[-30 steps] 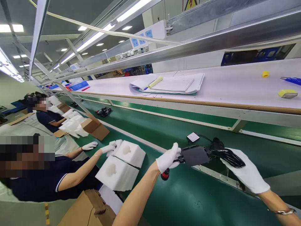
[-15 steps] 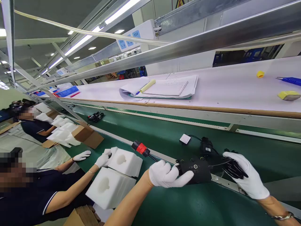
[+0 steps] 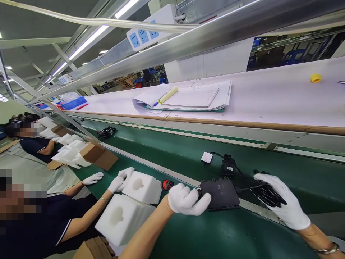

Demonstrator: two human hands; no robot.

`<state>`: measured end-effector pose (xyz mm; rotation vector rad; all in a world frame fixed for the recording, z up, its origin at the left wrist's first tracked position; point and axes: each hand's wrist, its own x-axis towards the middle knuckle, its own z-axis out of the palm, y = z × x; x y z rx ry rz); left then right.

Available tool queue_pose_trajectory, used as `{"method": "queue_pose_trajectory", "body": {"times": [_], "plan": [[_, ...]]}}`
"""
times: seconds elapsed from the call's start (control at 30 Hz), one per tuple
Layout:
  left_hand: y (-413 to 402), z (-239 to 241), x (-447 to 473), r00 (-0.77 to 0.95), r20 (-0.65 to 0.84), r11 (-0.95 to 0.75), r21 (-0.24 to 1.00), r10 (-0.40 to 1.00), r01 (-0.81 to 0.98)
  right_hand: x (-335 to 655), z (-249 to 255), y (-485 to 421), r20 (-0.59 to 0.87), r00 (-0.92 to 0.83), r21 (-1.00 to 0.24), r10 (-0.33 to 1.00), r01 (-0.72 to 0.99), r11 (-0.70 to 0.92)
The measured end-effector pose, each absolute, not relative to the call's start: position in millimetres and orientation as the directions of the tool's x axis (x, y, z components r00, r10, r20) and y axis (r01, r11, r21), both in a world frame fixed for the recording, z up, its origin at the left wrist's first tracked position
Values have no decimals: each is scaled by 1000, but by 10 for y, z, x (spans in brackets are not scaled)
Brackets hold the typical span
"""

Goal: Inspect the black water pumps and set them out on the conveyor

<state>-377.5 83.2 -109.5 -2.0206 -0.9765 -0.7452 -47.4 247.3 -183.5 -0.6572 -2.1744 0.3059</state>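
Observation:
My left hand (image 3: 187, 200), in a white glove, is closed at the left end of a flat black box (image 3: 219, 194) and holds it above the green work surface. Close by, a red and black round connector (image 3: 167, 185) sticks out to the left of that hand. My right hand (image 3: 287, 205), gloved too, is wrapped round a coiled black cable (image 3: 266, 194). A lead runs from the coil to the box. Behind the box lie a black adapter-like block (image 3: 229, 166) and a small white-labelled square piece (image 3: 206, 157) on a thin wire.
White foam blocks (image 3: 126, 216) with shaped hollows stand at left, beside a co-worker's gloved hand (image 3: 117, 181). Cardboard boxes (image 3: 98, 155) lie further off. A metal rail (image 3: 161, 167) crosses the green surface (image 3: 188, 237). Above it, a white shelf (image 3: 256, 97) carries papers (image 3: 188, 97).
The black box has tilted, and a plainer face now shows instead of the one with a round mark. The red and black connector has swung down to face me. Both hands keep their hold.

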Motion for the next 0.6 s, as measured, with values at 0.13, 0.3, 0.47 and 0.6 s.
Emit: {"method": "queue_pose_trajectory", "body": {"times": [0.13,0.3,0.47,0.6], "plan": [[872,-1018,-3788,544,760,-427,-385,356,818,-527,-1830,2494,641,-515,-469,569,323,822],[907,-1118,-3836,552,776,-396,-424,304,814,-541,-1904,2593,657,-534,-417,532,331,846],[1470,-1583,-4267,337,521,-210,-288,784,934,-767,-1919,3005,497,-669,-179,552,543,820],[2403,-1956,-4609,262,334,-182,-253,905,950,-1235,-1889,3471,146,-660,-15,737,744,668]]}}
